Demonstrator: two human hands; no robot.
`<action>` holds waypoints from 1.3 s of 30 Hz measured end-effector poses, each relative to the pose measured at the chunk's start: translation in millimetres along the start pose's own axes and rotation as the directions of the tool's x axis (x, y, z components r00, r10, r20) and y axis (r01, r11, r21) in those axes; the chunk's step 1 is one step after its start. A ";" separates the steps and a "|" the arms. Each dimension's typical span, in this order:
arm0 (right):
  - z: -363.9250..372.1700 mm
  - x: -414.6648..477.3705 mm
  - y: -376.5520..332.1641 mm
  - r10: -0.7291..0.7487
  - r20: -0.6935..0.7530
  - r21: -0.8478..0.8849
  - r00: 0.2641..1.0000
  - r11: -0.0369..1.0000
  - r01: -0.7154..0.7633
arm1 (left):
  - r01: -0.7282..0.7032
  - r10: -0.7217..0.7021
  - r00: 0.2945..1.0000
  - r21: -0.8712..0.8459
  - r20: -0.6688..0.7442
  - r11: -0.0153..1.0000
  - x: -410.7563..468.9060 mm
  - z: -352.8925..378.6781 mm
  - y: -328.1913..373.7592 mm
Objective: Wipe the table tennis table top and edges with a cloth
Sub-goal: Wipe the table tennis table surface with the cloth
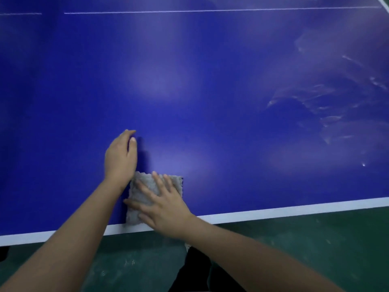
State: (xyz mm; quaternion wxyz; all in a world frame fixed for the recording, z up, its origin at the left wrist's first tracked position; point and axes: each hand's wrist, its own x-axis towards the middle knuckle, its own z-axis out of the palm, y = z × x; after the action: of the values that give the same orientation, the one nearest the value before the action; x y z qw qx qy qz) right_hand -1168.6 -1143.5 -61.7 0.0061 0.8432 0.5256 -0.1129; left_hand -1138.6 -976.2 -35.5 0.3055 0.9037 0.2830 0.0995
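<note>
A person's right hand (166, 209) presses one folded grey cloth (133, 216) flat, fingers straight and spread, at the near edge of the single blue table tennis desk (210, 91). The left hand (121, 157), fingers straight and holding nothing, rests just beyond it. Streaks (328, 114) at the far right suggest wiping is only partly done, with the white border (273, 211) likely still to do.

Single head-worn view, looking forward and down, close over the table (210, 81) near edge

Scuffed green floor (315, 239), what looks like a dark trouser leg (195, 270), black shape (3, 252) at far left
</note>
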 end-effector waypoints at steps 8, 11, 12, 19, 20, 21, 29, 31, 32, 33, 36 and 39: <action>-4.3 -78.7 180.0 0.405 -0.054 0.098 0.913 0.912 -0.399 | -0.205 0.139 0.957 0.253 0.255 0.946 -6.2 58.0 48.3; -12.1 -83.5 236.2 0.629 -0.044 0.164 0.776 0.771 -0.615 | -0.223 0.152 0.950 0.253 0.274 0.941 -5.5 75.9 68.0; -13.6 -81.0 240.9 0.647 -0.047 0.165 0.761 0.757 -0.632 | -0.218 0.151 0.952 0.244 0.267 0.945 -2.6 80.0 74.0; -3.6 -72.0 203.1 -0.162 -0.069 0.172 0.984 0.970 0.172 | -0.135 0.103 0.979 0.177 0.177 0.975 30.7 107.4 123.2; -3.2 -67.7 218.8 -0.229 -0.071 0.174 0.971 0.956 0.238 | -0.132 0.102 0.980 0.172 0.171 0.976 35.4 113.2 133.0; -4.8 -60.4 241.1 -0.246 -0.073 0.160 0.967 0.954 0.255 | -0.132 0.103 0.980 0.171 0.171 0.976 40.6 120.2 143.6; -51.1 -13.3 508.3 0.650 -0.184 0.206 0.737 0.759 -0.618 | -0.161 0.104 0.967 0.242 0.234 0.957 78.1 186.8 216.0; -53.9 0.4 517.0 0.740 -0.211 0.219 0.639 0.673 -0.707 | -0.132 0.079 0.977 0.273 0.199 0.953 91.6 200.4 226.7; -51.6 5.2 503.5 0.685 -0.234 0.201 0.690 0.729 -0.655 | -0.115 0.069 0.983 0.276 0.173 0.954 96.2 202.6 229.4; -47.2 9.4 489.2 0.546 -0.234 0.188 0.804 0.837 -0.514 | -0.085 0.049 0.989 0.272 0.137 0.958 103.7 206.8 232.9; -39.3 10.6 463.2 -0.068 -0.174 0.084 0.982 0.993 0.084 | 0.002 -0.021 0.997 0.266 0.068 0.964 138.3 224.1 246.8; -60.4 44.4 527.0 -0.149 -0.113 0.060 0.982 0.986 0.156 | 0.036 -0.069 0.993 0.322 0.094 0.946 166.9 244.6 265.8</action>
State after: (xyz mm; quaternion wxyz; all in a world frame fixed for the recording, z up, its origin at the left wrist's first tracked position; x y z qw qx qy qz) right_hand -671.0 -1332.2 -68.7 -0.0600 0.8050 0.5840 -0.0851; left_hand -795.7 -1175.6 -66.8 0.1718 0.9373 0.3031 -0.0031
